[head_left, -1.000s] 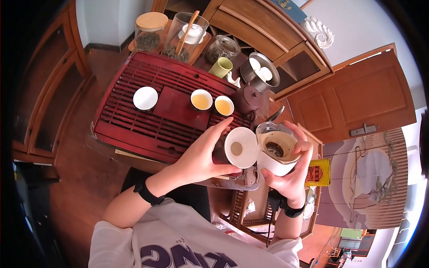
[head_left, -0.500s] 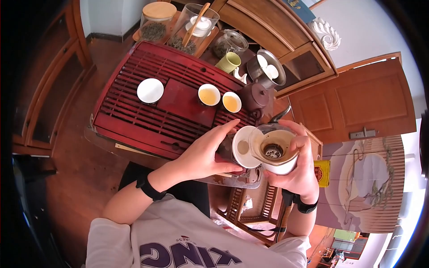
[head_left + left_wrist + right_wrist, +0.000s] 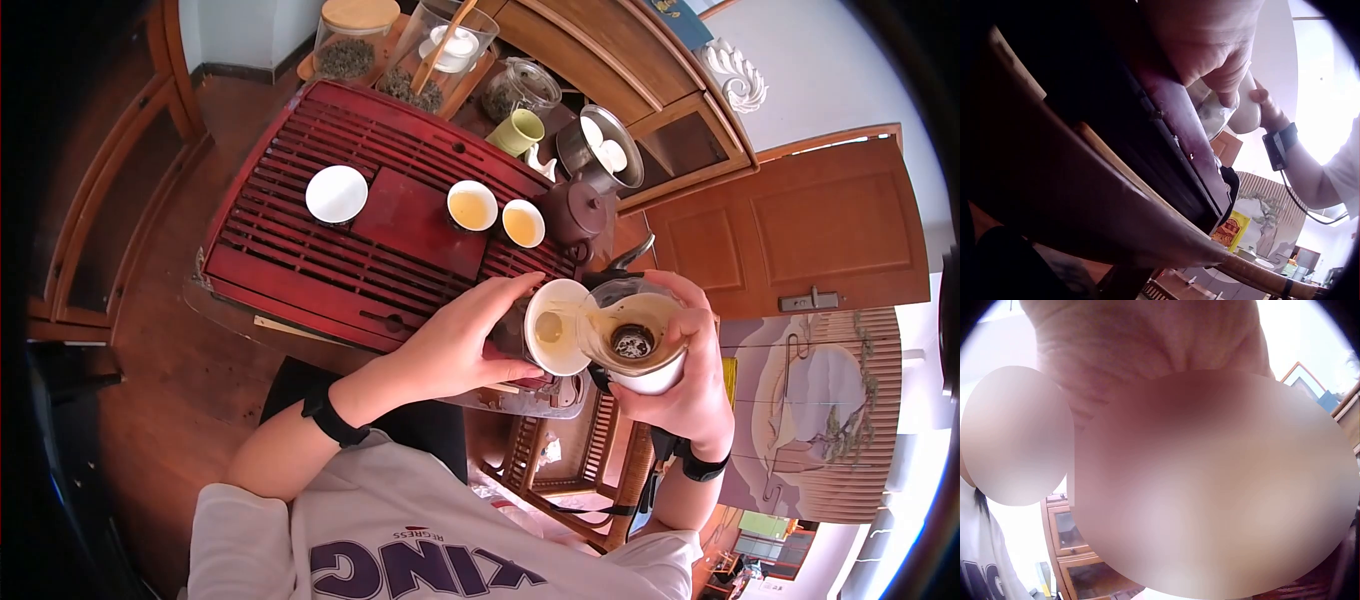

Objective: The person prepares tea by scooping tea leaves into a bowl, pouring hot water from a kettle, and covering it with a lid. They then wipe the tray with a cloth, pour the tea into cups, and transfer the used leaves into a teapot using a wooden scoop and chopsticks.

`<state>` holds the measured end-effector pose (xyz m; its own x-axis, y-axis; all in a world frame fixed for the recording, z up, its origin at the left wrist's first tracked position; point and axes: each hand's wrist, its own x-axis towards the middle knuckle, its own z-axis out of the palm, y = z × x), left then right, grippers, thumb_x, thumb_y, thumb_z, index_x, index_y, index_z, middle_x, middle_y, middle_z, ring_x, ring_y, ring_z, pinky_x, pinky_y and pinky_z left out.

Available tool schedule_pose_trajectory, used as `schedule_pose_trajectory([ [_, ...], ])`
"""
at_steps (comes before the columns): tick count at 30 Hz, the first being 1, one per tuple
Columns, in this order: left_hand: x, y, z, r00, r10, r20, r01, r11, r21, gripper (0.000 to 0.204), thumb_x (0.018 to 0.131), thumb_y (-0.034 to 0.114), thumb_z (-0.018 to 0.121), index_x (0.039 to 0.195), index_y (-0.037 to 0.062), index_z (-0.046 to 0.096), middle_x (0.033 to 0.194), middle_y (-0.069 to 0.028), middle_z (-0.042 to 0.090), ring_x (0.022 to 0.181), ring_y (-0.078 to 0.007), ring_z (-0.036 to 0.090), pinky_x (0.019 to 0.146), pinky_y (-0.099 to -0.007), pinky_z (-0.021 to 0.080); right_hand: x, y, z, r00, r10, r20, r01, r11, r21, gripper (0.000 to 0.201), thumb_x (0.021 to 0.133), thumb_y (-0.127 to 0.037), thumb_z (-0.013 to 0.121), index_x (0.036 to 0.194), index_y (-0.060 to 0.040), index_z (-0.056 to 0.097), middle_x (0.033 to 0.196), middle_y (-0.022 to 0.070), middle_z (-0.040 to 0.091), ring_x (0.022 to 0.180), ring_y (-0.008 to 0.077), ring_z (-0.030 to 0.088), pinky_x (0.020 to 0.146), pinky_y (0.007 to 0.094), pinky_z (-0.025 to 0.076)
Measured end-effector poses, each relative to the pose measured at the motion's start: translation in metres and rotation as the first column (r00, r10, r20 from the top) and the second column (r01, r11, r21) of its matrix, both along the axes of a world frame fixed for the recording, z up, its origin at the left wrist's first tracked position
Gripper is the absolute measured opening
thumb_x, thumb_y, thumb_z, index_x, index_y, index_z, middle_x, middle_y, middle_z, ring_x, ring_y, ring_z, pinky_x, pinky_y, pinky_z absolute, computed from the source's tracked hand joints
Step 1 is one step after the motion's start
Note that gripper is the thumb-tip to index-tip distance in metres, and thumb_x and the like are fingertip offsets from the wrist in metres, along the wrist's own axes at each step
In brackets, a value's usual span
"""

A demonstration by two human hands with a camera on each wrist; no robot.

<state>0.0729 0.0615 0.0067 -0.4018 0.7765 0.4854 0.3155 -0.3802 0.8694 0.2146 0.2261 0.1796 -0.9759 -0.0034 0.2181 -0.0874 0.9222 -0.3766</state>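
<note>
In the head view, my left hand [image 3: 455,340] grips a white-lined cup [image 3: 552,352], thumb and fingers spread around its sides. Yellowish liquid shows at the bottom of the cup. My right hand [image 3: 705,385] holds a glass pitcher with a white lower part [image 3: 652,380], tilted so that its lip overlaps the cup's rim. Inside the pitcher is a dark round patch within a tan wall. The left wrist view shows my left thumb [image 3: 1229,87] against the cup and the pitcher's white underside beside it. A blurred patch hides most of the right wrist view.
A slatted red tea tray [image 3: 275,300] bears a white cup [image 3: 337,195], two cups of yellow tea, one being this cup [image 3: 472,207], and a brown teapot [image 3: 578,210]. Beyond it stand tea-leaf jars, a green cup [image 3: 516,132] and a metal bowl [image 3: 600,150].
My right hand has tilted the pitcher over the cup's rim, and yellowish liquid now shows in the cup. Both hands have moved slightly right in the head view.
</note>
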Motion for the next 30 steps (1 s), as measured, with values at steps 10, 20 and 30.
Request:
schedule_pose_trajectory([
  [10, 0.0, -0.001, 0.002, 1.0, 0.001, 0.01, -0.001, 1.0, 0.002, 0.088, 0.074, 0.018, 0.086, 0.146, 0.0007, 0.037, 0.141, -0.0171, 0.049, 0.129, -0.0296, 0.05, 0.108, -0.0391, 0.04, 0.011, 0.005, 0.01, 0.999, -0.041, 0.003, 0.041, 0.999, 0.017, 0.063, 0.054, -0.006, 0.088, 0.098, -0.0091, 0.043, 0.135, 0.026, 0.049, 0.111, 0.0383, 0.06, 0.093, 0.0437, 0.049],
  [20, -0.001, -0.001, 0.002, 1.0, -0.002, 0.013, 0.002, 1.0, -0.008, 0.088, 0.074, 0.019, 0.086, 0.145, 0.0007, 0.038, 0.14, -0.0168, 0.05, 0.128, -0.0288, 0.051, 0.107, -0.0388, 0.041, 0.012, 0.005, 0.026, 0.998, -0.048, -0.045, 0.051, 0.996, 0.072, 0.066, 0.051, -0.005, 0.087, 0.099, -0.0103, 0.042, 0.135, 0.0259, 0.049, 0.114, 0.0395, 0.057, 0.096, 0.045, 0.046],
  [30, -0.001, 0.0, 0.0, 0.999, -0.002, 0.033, 0.002, 1.0, -0.003, 0.089, 0.074, 0.017, 0.086, 0.146, 0.0013, 0.037, 0.141, -0.0158, 0.049, 0.128, -0.0262, 0.052, 0.106, -0.0375, 0.042, 0.009, -0.006, 0.018, 0.999, -0.014, 0.043, 0.009, 0.994, 0.112, 0.062, 0.056, -0.006, 0.089, 0.097, -0.0085, 0.042, 0.133, 0.0259, 0.051, 0.104, 0.0383, 0.064, 0.082, 0.0412, 0.055],
])
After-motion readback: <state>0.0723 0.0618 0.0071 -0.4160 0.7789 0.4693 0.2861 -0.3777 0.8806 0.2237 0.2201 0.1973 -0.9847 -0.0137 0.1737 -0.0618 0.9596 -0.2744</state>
